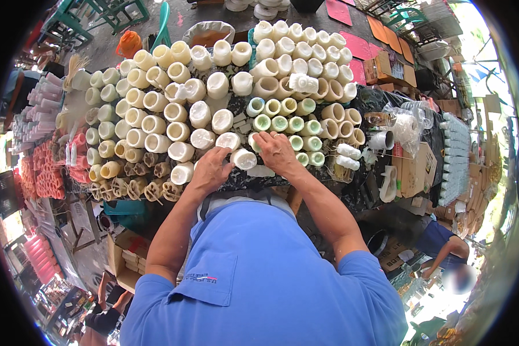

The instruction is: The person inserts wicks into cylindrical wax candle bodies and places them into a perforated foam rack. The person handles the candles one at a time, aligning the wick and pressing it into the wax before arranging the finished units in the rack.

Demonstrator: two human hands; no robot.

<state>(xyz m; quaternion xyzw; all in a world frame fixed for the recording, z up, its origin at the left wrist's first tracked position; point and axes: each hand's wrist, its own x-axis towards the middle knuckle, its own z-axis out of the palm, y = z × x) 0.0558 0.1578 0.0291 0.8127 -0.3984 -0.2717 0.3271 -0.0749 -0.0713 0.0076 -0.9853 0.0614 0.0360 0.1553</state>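
Rows of hollow wax candle shells cover the table before me. My left hand (pixel 212 168) reaches in with its fingertips at the near edge of a cream candle (pixel 228 140), thumb apart from the fingers. To its right lies a white candle (pixel 244 158), tilted, between my two hands. My right hand (pixel 278 153) has its fingers bent over a pale green candle shell (pixel 254 142), which they partly hide. Beyond it stand several green shells (pixel 279 123) with open tops.
Cream shells (pixel 153 101) crowd the left and far table. White wax pieces (pixel 347 157) lie on the right, near cardboard boxes (pixel 414 167) and a plastic bag (pixel 406 130). Pink and red candles (pixel 40 173) stand far left. Other people are at the lower left and lower right.
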